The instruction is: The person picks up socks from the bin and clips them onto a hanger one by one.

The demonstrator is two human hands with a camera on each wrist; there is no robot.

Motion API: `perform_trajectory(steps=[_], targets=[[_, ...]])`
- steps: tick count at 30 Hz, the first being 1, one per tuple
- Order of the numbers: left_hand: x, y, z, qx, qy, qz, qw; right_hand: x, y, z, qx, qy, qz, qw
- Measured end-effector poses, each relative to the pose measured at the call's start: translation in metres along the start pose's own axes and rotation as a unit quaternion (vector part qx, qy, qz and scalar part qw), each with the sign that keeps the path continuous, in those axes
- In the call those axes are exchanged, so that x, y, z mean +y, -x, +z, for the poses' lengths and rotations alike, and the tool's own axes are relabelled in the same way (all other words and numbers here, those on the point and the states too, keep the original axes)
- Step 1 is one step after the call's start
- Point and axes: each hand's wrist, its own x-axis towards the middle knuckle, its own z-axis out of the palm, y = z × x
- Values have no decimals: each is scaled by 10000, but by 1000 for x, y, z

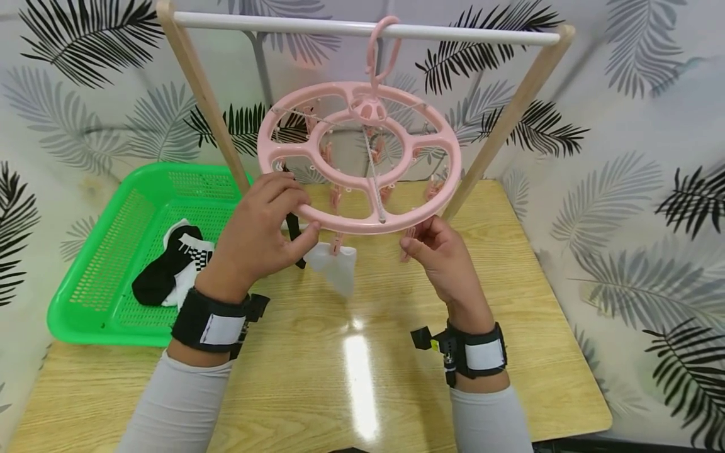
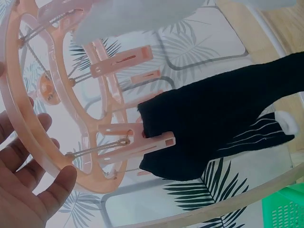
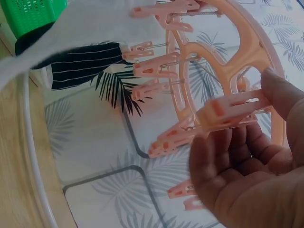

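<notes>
A round pink drying hanger (image 1: 272, 151) hangs by its hook from a white bar. At the ring's near left, my left hand (image 1: 257, 223) holds the rim, fingers over it and thumb below. My right hand (image 1: 444, 258) pinches a pink clothespin (image 3: 232, 107) at the near right, thumb on one handle and fingers beneath; nothing shows between its jaws. Beside the left hand, another clothespin (image 2: 159, 141) clips a black sock (image 2: 199, 109). A white sock (image 1: 338, 267) hangs from a clip between the hands. Farther back in the left wrist view is a black sock with white stripes (image 2: 256, 135).
On the left of the wooden table (image 1: 306, 377) stands a green basket (image 1: 85, 270) holding black and white socks (image 1: 172, 264). Wooden posts (image 1: 510, 119) carry the white bar (image 1: 283, 24) at both sides. Several more clothespins (image 3: 156, 69) dangle under the ring.
</notes>
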Motion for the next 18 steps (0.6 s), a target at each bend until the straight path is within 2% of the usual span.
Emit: perform_trajectory(steps=[7,13,15,18], targets=[[-4,6,-1,99,130,-92,9998,8,3,12,414,-219,-226,9986],[-11,20,-4,144,312,-230,9991,11,5,18,720,-234,-333,9966],[-15,26,-6,374,343,-344,9981,12,5,19,679,-300,-322,9967],[-24,37,-10,800,159,-774,9937,12,5,20,616,-412,-319,9967]])
